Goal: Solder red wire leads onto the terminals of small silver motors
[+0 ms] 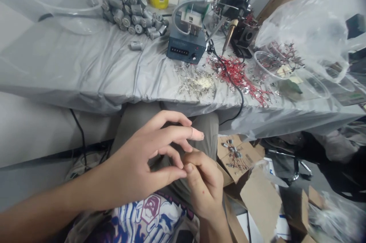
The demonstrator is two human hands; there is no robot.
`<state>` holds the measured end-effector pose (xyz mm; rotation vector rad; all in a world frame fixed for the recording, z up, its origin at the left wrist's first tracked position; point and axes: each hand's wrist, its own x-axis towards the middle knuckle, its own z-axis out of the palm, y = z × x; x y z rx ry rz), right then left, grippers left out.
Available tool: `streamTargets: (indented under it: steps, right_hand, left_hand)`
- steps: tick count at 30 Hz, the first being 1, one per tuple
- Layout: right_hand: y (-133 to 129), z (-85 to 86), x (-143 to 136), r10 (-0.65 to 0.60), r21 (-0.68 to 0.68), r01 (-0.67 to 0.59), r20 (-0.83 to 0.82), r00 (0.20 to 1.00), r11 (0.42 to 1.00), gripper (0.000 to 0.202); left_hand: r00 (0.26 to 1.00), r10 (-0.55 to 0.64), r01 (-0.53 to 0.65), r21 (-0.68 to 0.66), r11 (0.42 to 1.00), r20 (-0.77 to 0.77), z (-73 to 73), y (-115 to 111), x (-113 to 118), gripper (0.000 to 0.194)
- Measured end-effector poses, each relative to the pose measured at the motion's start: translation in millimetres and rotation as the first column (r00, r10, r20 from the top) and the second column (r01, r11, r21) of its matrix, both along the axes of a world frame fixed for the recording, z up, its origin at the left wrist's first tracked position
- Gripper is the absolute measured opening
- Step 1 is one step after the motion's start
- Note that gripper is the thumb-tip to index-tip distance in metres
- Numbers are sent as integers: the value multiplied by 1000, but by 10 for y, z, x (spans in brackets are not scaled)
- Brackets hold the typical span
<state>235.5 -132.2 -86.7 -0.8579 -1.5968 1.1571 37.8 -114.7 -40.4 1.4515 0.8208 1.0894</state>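
Note:
Over my lap, my left hand (148, 153) is stretched out to the right with its fingers apart. Its thumb and index fingertips come close together beside my right thumb, and no object shows between them. One finger of this hand has a reddish tip with a line around it. My right hand (204, 182) is curled, thumb pressed against the index finger. Whatever it pinches, if anything, is hidden or too small to name. Both hands are below the front edge of the covered table (85, 86).
Grey cylindrical motors (131, 12) are piled behind a blue-grey control box (187, 46). A soldering iron (230, 35) hangs in its stand above red wires (237, 77). Small metal bits (197, 84) lie nearby. Plastic cups (270, 65) stand right; cardboard boxes (261, 205) sit below.

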Motion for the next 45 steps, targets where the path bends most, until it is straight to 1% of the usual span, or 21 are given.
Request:
streamTargets:
  steps: [5,9,12,14,18,22,25,26,28,31,39,45]
  right_hand:
    - [23,55,15,23,32,-24,36,999,999,16]
    - [28,80,35,40,14,-41,65,997,999,18]
    - [33,74,65,78,-48,-75,70,994,996,19]
    - [48,62,88,113,-106,-107,55,992,989,24]
    - [87,17,116,195,-232,-198,-36,980,952,35]
    - [85,-81,117,234,-364,-292,-196,952,884,40]
    - [70,-155,123,208,-434,-339,-321,924,835,48]
    - [69,-168,127,188,-451,-342,-351,917,824,50]
    - [74,-175,134,148,-478,-339,-393,908,810,49]
    - [80,-159,138,122,-500,-347,-428,896,793,45]
    - [42,-198,155,97,-527,-356,-455,885,772,40]
    - [47,-208,171,95,-523,-357,-461,882,774,38]
  left_hand:
    - [998,-49,54,-141,989,43,36,-6,-19,53]
    - [997,-65,71,-196,978,40,28,4,-11,43]
    - [998,-48,58,-233,971,45,28,15,-9,48]
    - [998,-25,39,-276,960,53,23,22,-9,51]
    - [993,-27,72,-399,914,117,-33,48,-9,50]
    - [968,-55,176,-505,845,245,-136,96,-23,51]
    - [910,-44,284,-543,790,412,-209,137,-44,56]
    - [886,-20,304,-549,778,463,-227,148,-49,57]
    - [850,45,309,-565,765,526,-250,162,-50,55]
    - [833,108,282,-585,760,542,-257,159,-34,50]
    - [816,135,253,-558,791,561,-253,140,-14,43]
    - [790,138,263,-535,803,597,-234,112,-28,44]
